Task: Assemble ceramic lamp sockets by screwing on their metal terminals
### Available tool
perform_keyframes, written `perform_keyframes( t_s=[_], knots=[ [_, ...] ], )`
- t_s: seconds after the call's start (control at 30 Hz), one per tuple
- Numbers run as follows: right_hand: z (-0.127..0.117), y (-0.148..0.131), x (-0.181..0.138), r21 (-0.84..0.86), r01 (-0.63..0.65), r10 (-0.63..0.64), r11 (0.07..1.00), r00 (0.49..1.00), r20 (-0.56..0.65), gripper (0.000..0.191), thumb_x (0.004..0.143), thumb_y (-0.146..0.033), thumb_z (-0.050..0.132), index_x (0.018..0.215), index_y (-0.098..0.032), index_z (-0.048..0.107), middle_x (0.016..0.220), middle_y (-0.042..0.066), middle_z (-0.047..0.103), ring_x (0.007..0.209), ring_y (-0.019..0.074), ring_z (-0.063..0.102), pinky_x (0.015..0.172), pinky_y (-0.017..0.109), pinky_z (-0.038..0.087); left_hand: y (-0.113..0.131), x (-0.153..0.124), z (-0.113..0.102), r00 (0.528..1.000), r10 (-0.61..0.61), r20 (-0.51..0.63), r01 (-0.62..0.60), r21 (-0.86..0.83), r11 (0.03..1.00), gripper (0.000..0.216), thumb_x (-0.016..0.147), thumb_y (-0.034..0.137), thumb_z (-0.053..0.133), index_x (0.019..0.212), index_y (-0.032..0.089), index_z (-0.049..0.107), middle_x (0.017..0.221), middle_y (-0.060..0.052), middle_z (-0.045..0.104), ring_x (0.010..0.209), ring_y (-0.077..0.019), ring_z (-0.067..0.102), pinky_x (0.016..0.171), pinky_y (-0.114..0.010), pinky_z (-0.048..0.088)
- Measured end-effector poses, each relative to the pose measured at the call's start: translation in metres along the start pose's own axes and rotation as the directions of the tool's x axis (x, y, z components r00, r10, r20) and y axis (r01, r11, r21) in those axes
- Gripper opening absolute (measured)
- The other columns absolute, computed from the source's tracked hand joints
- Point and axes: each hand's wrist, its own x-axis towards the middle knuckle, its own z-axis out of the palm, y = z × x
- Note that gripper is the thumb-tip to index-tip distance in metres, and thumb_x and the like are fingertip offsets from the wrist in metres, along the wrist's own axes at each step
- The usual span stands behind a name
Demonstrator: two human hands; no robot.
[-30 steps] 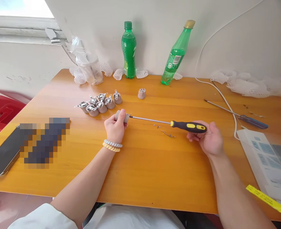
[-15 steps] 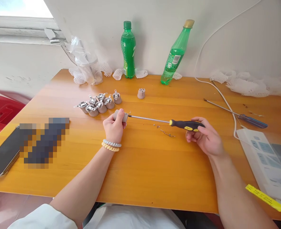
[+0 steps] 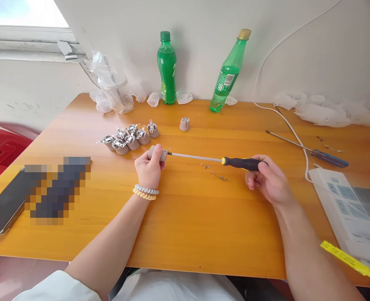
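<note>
My left hand (image 3: 149,167) is closed round a small beige-grey lamp socket (image 3: 153,153), held on its side with its end facing right. In my right hand (image 3: 271,179) is the dark, yellow-marked handle of a screwdriver (image 3: 197,157). The screwdriver lies nearly level, its tip at the end of the held socket; exactly what it touches is too small to tell. Beyond my left hand, several similar sockets (image 3: 132,140) with metal brackets stand grouped. One socket without a bracket (image 3: 185,124) stands apart. Tiny screws (image 3: 206,167) and a thin metal bracket (image 3: 220,176) lie below the shaft.
Two green bottles (image 3: 167,75) stand at the wall, the right one leaning. A plastic-bagged cup (image 3: 116,92) and white foam nets (image 3: 325,110) line the back. A blue screwdriver (image 3: 329,158), white cable (image 3: 293,129) and power strip (image 3: 338,200) lie right; a phone (image 3: 6,205) lies left.
The screwdriver's handle has turned, its yellow patches now mostly out of sight, and my right fingers have shifted on it. The socket stays in my left hand; the whole view has shifted slightly.
</note>
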Motion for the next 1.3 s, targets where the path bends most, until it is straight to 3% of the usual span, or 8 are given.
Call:
perform_keyframes(
  t_s=[0.2,0.37,0.57,0.77,0.9,1.0,1.2,1.3],
  knots=[
    [-0.004,0.0,0.0,-0.147,-0.012,0.009,0.989,1.0,-0.019,0.058,0.087,-0.067,0.026,0.069,-0.02,0.055,0.042,0.003,0.05,0.036,0.0137,0.044,0.036,0.027,0.029,0.0,-0.001,0.0,1.0,-0.004,0.011,0.004,0.003,1.0,0.042,0.075,0.043,0.068,0.051,0.016,0.045,0.047,0.003,0.041,0.04,-0.0077,0.04,0.038,-0.023,0.031],
    [-0.001,-0.007,-0.003,0.04,-0.02,0.019,0.999,0.999,0.046,0.029,0.084,-0.049,0.051,0.103,-0.028,0.049,0.06,0.0,0.063,0.05,0.0179,0.057,0.044,0.028,0.039,-0.001,-0.001,0.0,1.0,0.003,0.015,-0.003,-0.013,1.0,0.043,0.075,0.043,0.067,0.051,0.016,0.044,0.048,0.003,0.04,0.04,-0.0073,0.04,0.038,-0.023,0.031],
    [-0.004,0.004,0.0,-0.264,-0.01,-0.004,0.965,0.999,-0.053,0.05,0.088,-0.064,0.032,0.076,-0.021,0.056,0.039,-0.001,0.046,0.034,0.0133,0.04,0.036,0.028,0.028,-0.002,0.001,0.0,1.0,0.004,0.014,-0.004,-0.019,1.0,0.043,0.075,0.043,0.067,0.051,0.017,0.043,0.048,0.003,0.039,0.04,-0.0072,0.04,0.038,-0.023,0.031],
    [-0.001,-0.005,-0.001,0.029,-0.042,0.038,0.999,0.994,0.106,0.031,0.083,-0.051,0.048,0.101,-0.026,0.048,0.059,0.002,0.064,0.05,0.0186,0.056,0.044,0.029,0.036,-0.002,0.0,0.0,1.0,0.004,0.007,-0.003,-0.035,0.999,0.044,0.075,0.042,0.068,0.051,0.017,0.04,0.049,0.004,0.038,0.041,-0.0064,0.038,0.039,-0.023,0.032],
    [0.001,-0.002,-0.002,-0.102,-0.018,0.015,0.995,1.0,-0.023,0.027,0.087,-0.052,0.048,0.092,-0.025,0.049,0.043,-0.004,0.052,0.037,0.0151,0.046,0.04,0.027,0.033,-0.002,0.001,0.0,1.0,-0.002,0.014,0.002,-0.029,1.0,0.044,0.074,0.043,0.068,0.052,0.017,0.041,0.049,0.004,0.039,0.041,-0.0064,0.039,0.039,-0.022,0.032],
    [-0.001,0.002,-0.001,-0.243,-0.021,0.005,0.97,0.998,-0.069,0.047,0.088,-0.063,0.035,0.075,-0.021,0.053,0.039,-0.001,0.047,0.034,0.0136,0.041,0.037,0.028,0.029,-0.003,0.001,0.0,1.0,0.009,0.016,-0.009,-0.037,0.999,0.043,0.075,0.044,0.067,0.053,0.017,0.041,0.049,0.004,0.039,0.041,-0.0065,0.039,0.039,-0.022,0.033],
    [0.001,-0.005,-0.001,0.047,-0.035,0.031,0.998,0.997,0.077,0.03,0.082,-0.05,0.049,0.102,-0.026,0.048,0.06,0.001,0.063,0.051,0.0188,0.057,0.045,0.029,0.037,-0.002,0.001,0.0,1.0,0.013,0.017,-0.012,-0.046,0.999,0.045,0.075,0.043,0.067,0.051,0.018,0.038,0.048,0.005,0.037,0.041,-0.0065,0.038,0.038,-0.022,0.032],
    [0.001,-0.003,-0.001,-0.028,-0.022,0.022,0.999,1.0,0.004,0.024,0.085,-0.048,0.051,0.097,-0.027,0.049,0.049,-0.003,0.056,0.041,0.0163,0.051,0.042,0.028,0.034,-0.002,0.001,0.001,1.0,0.01,0.019,-0.009,-0.051,0.999,0.044,0.075,0.043,0.067,0.052,0.018,0.039,0.048,0.004,0.038,0.041,-0.0067,0.038,0.038,-0.022,0.032]
  ],
)
